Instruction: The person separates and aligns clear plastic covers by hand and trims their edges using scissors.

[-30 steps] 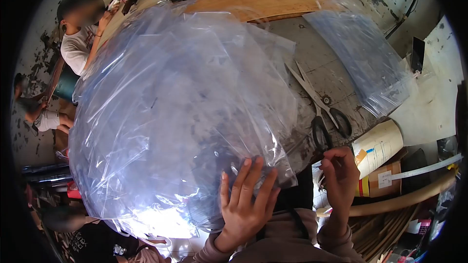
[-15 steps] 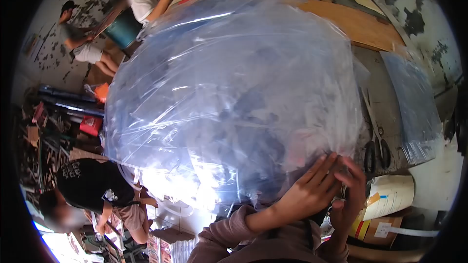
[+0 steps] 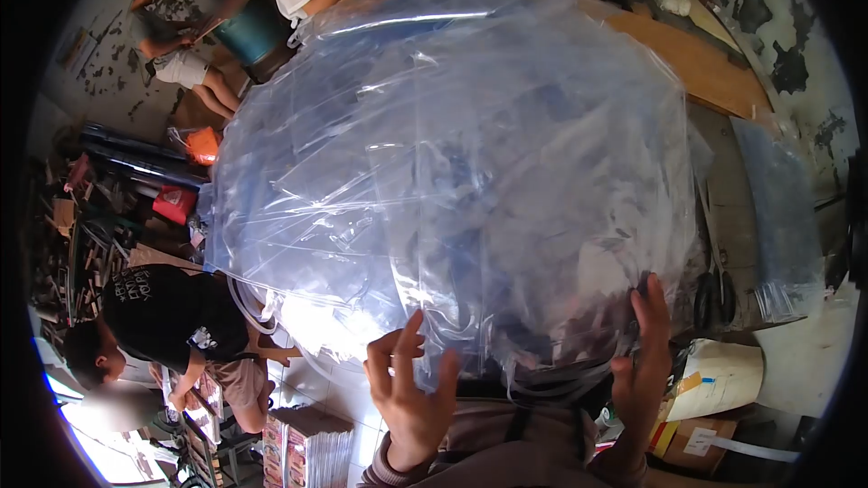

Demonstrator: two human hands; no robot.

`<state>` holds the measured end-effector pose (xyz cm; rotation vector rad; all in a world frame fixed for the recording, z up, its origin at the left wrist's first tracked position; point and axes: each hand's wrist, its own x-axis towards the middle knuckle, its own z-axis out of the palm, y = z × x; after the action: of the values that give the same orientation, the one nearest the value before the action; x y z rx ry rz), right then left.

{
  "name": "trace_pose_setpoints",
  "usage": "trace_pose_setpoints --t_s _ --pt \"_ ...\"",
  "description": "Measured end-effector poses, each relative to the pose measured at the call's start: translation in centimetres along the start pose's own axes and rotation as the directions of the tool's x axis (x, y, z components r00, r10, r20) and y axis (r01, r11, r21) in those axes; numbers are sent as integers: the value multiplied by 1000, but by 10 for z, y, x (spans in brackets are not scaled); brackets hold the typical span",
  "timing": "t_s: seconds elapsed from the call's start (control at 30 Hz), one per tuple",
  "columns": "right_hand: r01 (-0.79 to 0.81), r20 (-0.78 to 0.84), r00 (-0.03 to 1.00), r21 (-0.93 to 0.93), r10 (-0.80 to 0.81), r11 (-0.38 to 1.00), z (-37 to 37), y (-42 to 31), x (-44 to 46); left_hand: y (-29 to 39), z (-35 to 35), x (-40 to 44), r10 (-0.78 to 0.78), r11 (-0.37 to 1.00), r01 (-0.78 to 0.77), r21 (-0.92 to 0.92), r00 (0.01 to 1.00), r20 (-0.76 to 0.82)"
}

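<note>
A broad stack of clear plastic sheeting [image 3: 452, 154] covers the table in front of me, creased and shiny with glare at its lower left. At its near edge, left of centre, my left hand [image 3: 411, 398] is raised with bent fingers spread apart and nothing visible in them. My right hand [image 3: 646, 352] is upright at the near right corner, fingers extended by the sheeting and thumb apart. Whether those fingertips press on the plastic I cannot tell. A pair of black-handled scissors [image 3: 724, 298] lies just right of the sheeting.
More clear plastic sheets [image 3: 782, 208] lie at the right. A brown board [image 3: 705, 68] is at the back right. Below right stand a whitish roll [image 3: 723, 375] and a cardboard box [image 3: 705, 443]. A person in black [image 3: 167, 316] sits lower left; two others are farther back.
My left hand has left the right corner, where it lay flat beside my right hand, and moved left along the near edge. The view has shifted slightly.
</note>
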<state>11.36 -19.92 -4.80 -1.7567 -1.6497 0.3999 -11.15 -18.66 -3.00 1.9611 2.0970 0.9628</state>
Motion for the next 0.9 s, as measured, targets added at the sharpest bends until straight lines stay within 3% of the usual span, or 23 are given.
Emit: trace_pose_setpoints --t_s 0.07,0.1,0.13,0.2,0.27,0.3,0.33,0.4,0.47,0.57,0.77,0.87,0.9 --pt "20 -21 1000 31 -20 999 0 -1 -1 6 -5 6 -70 978 50 -201 993 -95" --pt "10 4 1000 47 -10 999 0 -2 -1 10 -3 8 21 973 -56 -223 987 -159" --pt "-3 28 1000 64 1 998 -1 -3 -1 17 0 6 11 918 -72 -390 988 -155" --pt "6 6 1000 27 -6 1000 -9 -8 2 32 -4 9 229 827 -216 -520 973 -41" --pt "-13 128 991 328 -31 944 -24 -17 3 46 6 16 364 721 -281 -634 931 1" --pt "28 33 998 594 -59 804 -15 -14 -2 52 11 19 364 702 -237 -672 930 52" --pt "20 12 999 585 -34 811 -16 -22 -5 57 15 21 366 685 -190 -703 925 106" --pt "-166 181 983 920 -8 355 -17 -40 -4 63 25 21 376 688 -173 -705 916 142" --pt "-162 179 984 903 -6 398 -16 -40 1 63 30 20 373 707 -150 -691 910 184" --pt "-267 244 959 949 145 168 -5 -33 -1 58 33 17 406 683 -135 -717 887 220" --pt "-276 264 961 944 85 179 4 -20 0 52 37 19 448 627 -140 -766 870 207" --pt "-283 266 954 950 136 132 3 -23 2 46 38 18 477 609 -118 -784 844 244" --pt "-286 269 953 950 136 124 4 -23 2 50 35 15 339 538 115 -835 878 339"
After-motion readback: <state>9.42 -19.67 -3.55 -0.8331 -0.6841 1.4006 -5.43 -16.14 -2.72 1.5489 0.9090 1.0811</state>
